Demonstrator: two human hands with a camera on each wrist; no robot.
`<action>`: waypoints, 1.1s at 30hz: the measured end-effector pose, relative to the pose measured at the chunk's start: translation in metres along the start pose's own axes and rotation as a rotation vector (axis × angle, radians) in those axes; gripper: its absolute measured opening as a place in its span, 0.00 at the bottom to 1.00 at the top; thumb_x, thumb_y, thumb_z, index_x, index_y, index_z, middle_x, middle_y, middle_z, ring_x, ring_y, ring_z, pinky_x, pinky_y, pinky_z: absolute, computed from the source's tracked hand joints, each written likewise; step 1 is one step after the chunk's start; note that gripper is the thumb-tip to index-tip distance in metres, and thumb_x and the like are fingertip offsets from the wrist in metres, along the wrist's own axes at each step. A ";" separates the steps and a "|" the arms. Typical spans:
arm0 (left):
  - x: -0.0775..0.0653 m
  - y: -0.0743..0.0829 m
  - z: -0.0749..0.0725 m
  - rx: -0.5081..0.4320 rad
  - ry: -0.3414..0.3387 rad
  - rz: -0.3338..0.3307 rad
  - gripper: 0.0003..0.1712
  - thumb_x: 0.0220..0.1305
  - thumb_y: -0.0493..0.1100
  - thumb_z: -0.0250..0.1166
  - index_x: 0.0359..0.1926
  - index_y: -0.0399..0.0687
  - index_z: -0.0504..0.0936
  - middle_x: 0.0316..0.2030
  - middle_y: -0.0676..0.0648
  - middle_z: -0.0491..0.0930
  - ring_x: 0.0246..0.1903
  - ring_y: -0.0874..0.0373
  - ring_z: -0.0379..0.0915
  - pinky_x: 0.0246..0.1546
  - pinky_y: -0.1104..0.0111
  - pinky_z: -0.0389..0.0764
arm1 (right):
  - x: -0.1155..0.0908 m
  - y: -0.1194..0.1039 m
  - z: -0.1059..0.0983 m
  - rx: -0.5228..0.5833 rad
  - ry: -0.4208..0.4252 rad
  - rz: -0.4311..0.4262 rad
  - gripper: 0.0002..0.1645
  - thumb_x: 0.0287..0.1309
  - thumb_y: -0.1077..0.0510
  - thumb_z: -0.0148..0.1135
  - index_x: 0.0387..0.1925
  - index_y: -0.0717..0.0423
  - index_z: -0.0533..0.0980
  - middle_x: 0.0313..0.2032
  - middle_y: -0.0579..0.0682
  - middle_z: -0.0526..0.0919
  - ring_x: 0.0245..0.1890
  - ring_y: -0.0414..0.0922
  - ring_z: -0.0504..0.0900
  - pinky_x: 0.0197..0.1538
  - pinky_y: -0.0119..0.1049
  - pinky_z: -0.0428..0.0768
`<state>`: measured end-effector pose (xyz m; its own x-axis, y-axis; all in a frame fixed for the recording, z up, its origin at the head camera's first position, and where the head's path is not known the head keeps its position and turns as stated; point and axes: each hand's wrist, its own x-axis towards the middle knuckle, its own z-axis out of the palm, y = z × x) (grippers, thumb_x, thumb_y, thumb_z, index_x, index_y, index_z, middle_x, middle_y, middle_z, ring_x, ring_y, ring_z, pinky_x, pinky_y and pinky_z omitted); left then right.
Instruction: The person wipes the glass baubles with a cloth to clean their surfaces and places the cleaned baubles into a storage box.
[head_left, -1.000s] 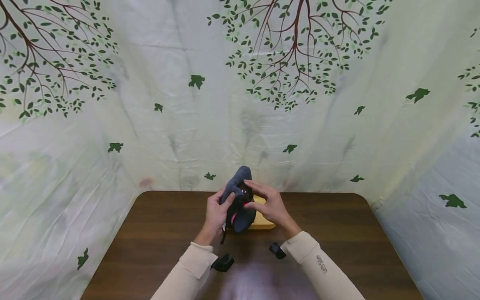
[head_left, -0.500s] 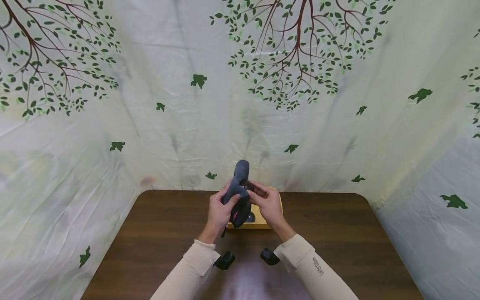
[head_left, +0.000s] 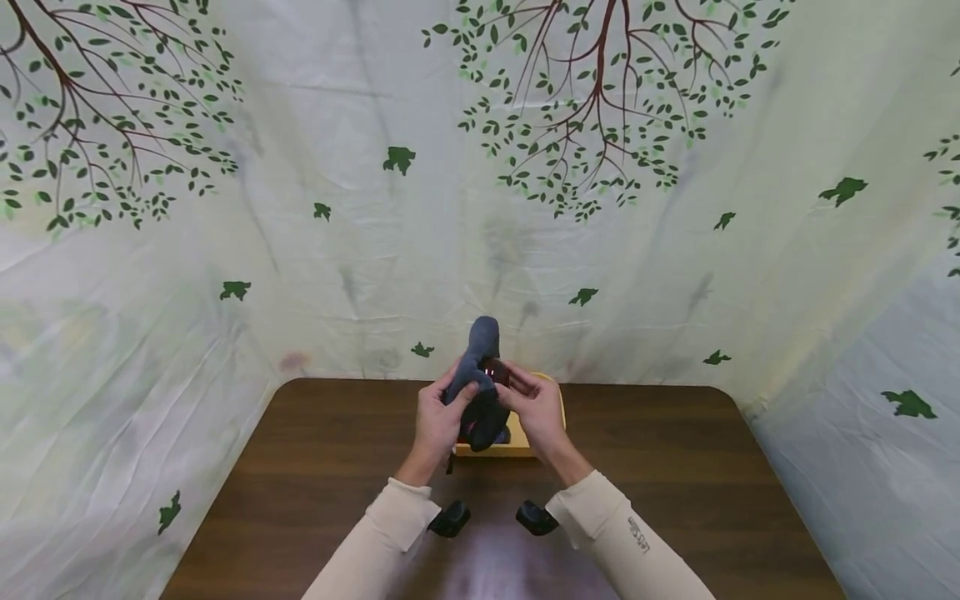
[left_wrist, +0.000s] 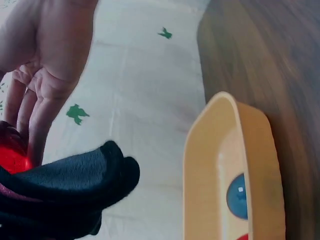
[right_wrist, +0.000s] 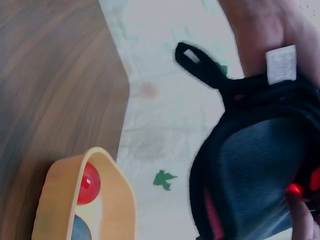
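A dark blue, mitt-like fabric thing is held up over the yellow bin by my left hand, thumb on the near face. Black trim, a hanging loop, a white label and some pink inside show in the right wrist view. My right hand pinches a shiny dark-red ball against the fabric's right side. In the left wrist view this red ball sits at the right hand's fingertips, partly cut off by the frame. How far the fabric covers it I cannot tell.
Inside the bin lie a blue ball and another red ball. The bin stands on a brown wooden table. Behind it hangs a pale cloth backdrop with printed leaves. A black camera hangs under each wrist.
The fabric thing has risen slightly and turned more upright. My right hand's fingers, spread wide before, have drawn closer together around the ball. More of the bin now shows.
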<state>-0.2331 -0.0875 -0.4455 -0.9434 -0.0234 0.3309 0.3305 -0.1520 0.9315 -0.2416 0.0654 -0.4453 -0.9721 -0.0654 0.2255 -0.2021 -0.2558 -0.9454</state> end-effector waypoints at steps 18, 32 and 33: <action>-0.003 0.000 -0.001 0.000 0.011 -0.034 0.27 0.63 0.32 0.64 0.63 0.32 0.71 0.57 0.31 0.74 0.53 0.43 0.75 0.49 0.60 0.79 | 0.003 0.009 -0.008 -0.127 -0.039 -0.137 0.26 0.52 0.70 0.68 0.56 0.68 0.76 0.52 0.64 0.80 0.51 0.53 0.81 0.50 0.39 0.80; -0.002 0.004 -0.001 0.142 -0.034 0.153 0.29 0.58 0.28 0.65 0.61 0.31 0.72 0.62 0.36 0.70 0.63 0.46 0.65 0.60 0.68 0.69 | 0.003 0.005 0.001 -0.028 0.022 0.034 0.23 0.60 0.64 0.64 0.54 0.72 0.75 0.49 0.68 0.80 0.45 0.51 0.84 0.44 0.41 0.83; -0.002 0.001 -0.001 0.122 -0.015 0.117 0.28 0.59 0.30 0.65 0.62 0.32 0.72 0.62 0.37 0.71 0.62 0.48 0.67 0.59 0.67 0.71 | 0.003 0.005 0.000 -0.016 0.014 0.021 0.23 0.59 0.66 0.64 0.56 0.72 0.74 0.51 0.68 0.79 0.47 0.50 0.83 0.45 0.40 0.82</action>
<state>-0.2313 -0.0888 -0.4454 -0.8981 -0.0189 0.4395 0.4399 -0.0281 0.8976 -0.2453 0.0635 -0.4498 -0.9776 -0.0568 0.2027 -0.1838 -0.2392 -0.9534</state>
